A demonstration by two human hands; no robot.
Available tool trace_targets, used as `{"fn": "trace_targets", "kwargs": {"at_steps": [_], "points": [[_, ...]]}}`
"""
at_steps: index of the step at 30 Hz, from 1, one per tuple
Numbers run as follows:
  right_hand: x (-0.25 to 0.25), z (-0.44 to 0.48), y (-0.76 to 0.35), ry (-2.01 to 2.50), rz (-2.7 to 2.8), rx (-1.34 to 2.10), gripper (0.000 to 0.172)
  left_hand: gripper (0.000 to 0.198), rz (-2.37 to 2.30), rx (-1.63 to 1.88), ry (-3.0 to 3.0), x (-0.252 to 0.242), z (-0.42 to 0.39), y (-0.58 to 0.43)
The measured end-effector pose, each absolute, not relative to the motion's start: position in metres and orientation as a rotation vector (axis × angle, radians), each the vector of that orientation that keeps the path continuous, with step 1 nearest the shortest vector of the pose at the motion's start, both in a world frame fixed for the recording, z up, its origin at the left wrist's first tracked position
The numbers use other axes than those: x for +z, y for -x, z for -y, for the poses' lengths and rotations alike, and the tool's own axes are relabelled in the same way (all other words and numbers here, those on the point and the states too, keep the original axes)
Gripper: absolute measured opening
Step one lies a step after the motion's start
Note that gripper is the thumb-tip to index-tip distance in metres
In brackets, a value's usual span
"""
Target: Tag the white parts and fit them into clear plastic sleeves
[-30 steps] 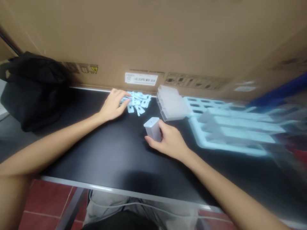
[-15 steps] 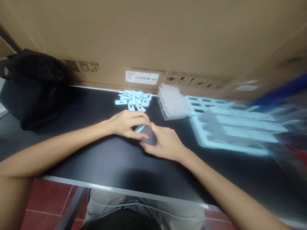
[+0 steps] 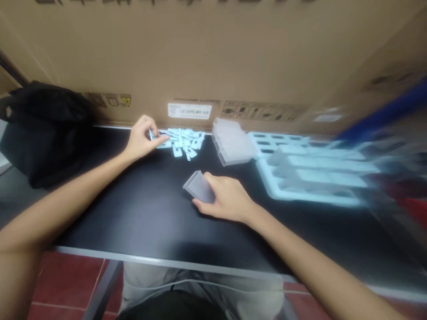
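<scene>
My right hand [image 3: 230,195] grips a small grey plastic case [image 3: 199,186] above the table, its narrow end tilted up and to the left. At the left edge of a pile of flat light-blue plastic pieces [image 3: 187,138], my left hand [image 3: 143,138] pinches one light-blue plastic piece [image 3: 152,134] between thumb and fingers. The pieces in the pile have slots and overlap loosely. Behind and right of the grey case, several clear plastic cases [image 3: 233,141] stand together.
A light-blue rack [image 3: 271,189] on the right carries blurred grey cases with light-blue ends. A black bag [image 3: 46,133] sits at the left. A large cardboard box [image 3: 150,58] walls off the back of the black table [image 3: 133,213].
My left hand has left the grey case and moved left and back to the pile. The light-blue part seen at the case's end is gone. My right hand still holds the case.
</scene>
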State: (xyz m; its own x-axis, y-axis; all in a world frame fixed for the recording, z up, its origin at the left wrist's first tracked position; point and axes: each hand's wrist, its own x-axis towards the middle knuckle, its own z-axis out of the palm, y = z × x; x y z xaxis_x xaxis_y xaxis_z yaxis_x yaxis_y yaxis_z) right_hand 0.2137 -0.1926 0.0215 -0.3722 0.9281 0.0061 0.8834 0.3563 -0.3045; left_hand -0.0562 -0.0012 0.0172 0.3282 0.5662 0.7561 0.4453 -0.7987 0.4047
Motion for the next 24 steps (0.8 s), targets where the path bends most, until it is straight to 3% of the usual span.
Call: {"fn": "trace_targets", "kwargs": {"at_steps": [5,11,17,24], "points": [[0.021,0.193,-0.213,1.648,2.44,0.356,0.038,0.05,-1.128,1.06,-2.573,0.007,-0.013,0.066],[0.02,0.194,-0.212,1.633,2.438,0.336,0.04,0.037,-1.028,0.713,-2.649,0.002,-0.011,0.063],[0.02,0.193,-0.212,1.632,2.443,0.329,0.04,0.019,-0.946,0.651,-2.636,0.005,-0.009,0.064],[0.021,0.193,-0.213,1.639,2.456,0.326,0.04,0.029,-0.735,0.915,-2.555,0.006,0.003,0.058]]}}
